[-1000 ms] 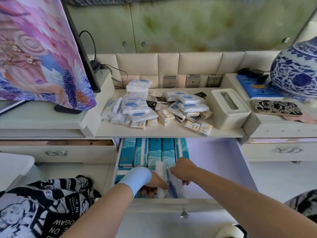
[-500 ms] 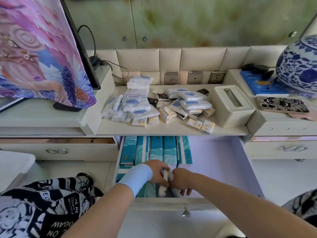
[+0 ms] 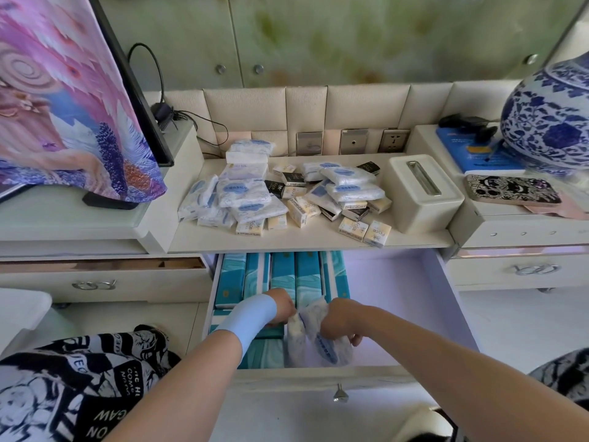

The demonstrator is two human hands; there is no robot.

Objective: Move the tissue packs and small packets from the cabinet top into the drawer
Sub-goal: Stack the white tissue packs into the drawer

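Note:
A heap of white tissue packs (image 3: 245, 194) with blue labels and several small cream and black packets (image 3: 363, 227) lies on the cabinet top (image 3: 312, 240). Below it the drawer (image 3: 398, 298) stands pulled out, its left part filled with teal tissue boxes (image 3: 283, 275). Both my hands are inside the drawer near its front. My right hand (image 3: 338, 317) grips white tissue packs (image 3: 322, 346) standing on edge beside the teal boxes. My left hand (image 3: 282, 309), with a blue wristband, touches the same packs from the left; its fingers are hidden.
A cream tissue box holder (image 3: 420, 193) sits right of the heap. A phone (image 3: 510, 189) and a blue-and-white vase (image 3: 551, 119) stand on the right unit. A screen under a patterned cloth (image 3: 63, 100) is at left. The drawer's right half shows bare bottom.
My hands have shifted slightly toward the drawer's front right, and the white packs now stand more upright between them. The camera has tilted a little.

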